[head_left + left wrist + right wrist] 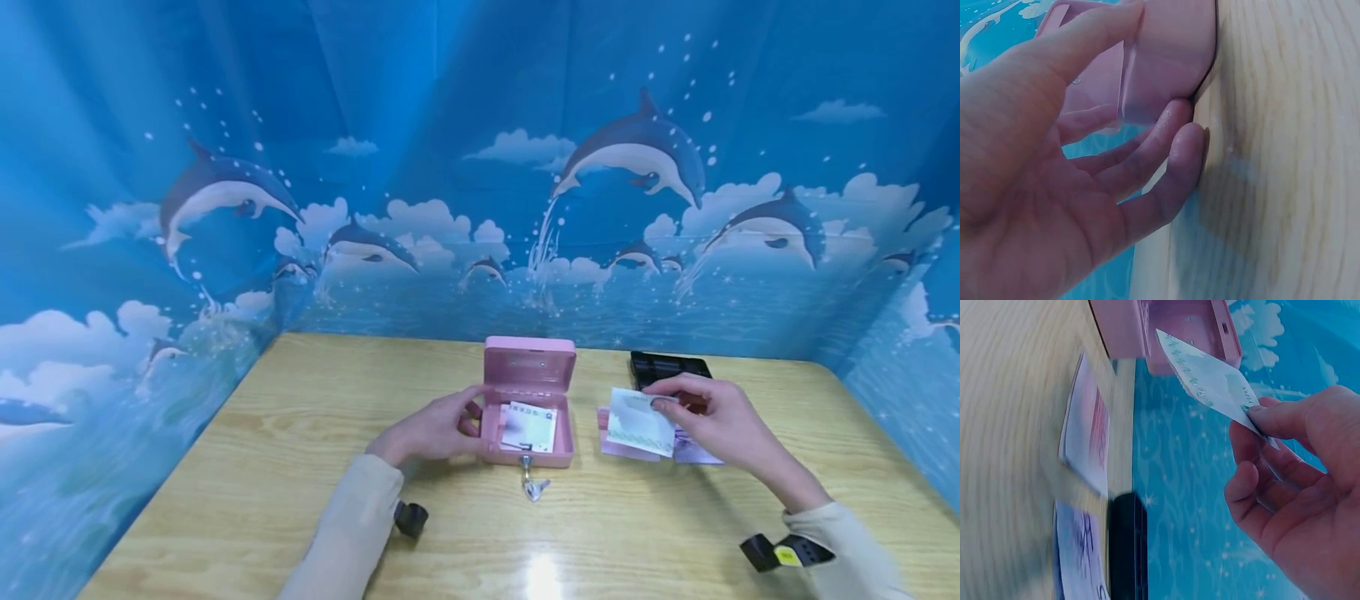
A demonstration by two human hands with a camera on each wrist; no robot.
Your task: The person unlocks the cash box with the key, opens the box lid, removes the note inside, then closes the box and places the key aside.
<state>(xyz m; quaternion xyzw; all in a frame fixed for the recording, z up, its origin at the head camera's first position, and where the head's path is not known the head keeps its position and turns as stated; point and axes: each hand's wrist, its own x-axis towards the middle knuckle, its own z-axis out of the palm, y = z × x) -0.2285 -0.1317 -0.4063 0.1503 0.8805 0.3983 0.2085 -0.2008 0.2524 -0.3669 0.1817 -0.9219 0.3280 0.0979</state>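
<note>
1. At the left end of a smooth pink box (551, 461), a left hand (435, 427) grips the wall, thumb in front, forefinger behind, other fingers loosely bent.
2. The round-cornered box stands open on a wood-grained table (322, 375), lid tilted back, flat printed paper (534, 427) inside; silver keys (533, 489) hang in front.
3. Right of the box, a crisp pale-green note (637, 423) is pinched between thumb and fingers of a right hand (723, 414), above a pink note (624, 451).
4. Farther right of the box lie a purple note (694, 452) and, behind, a black case (667, 364).
5. The left-wrist view shows fingertips (1175, 112) at the box's foot; the right-wrist view, the notes' layered edges; only the head view, the keys.
</note>
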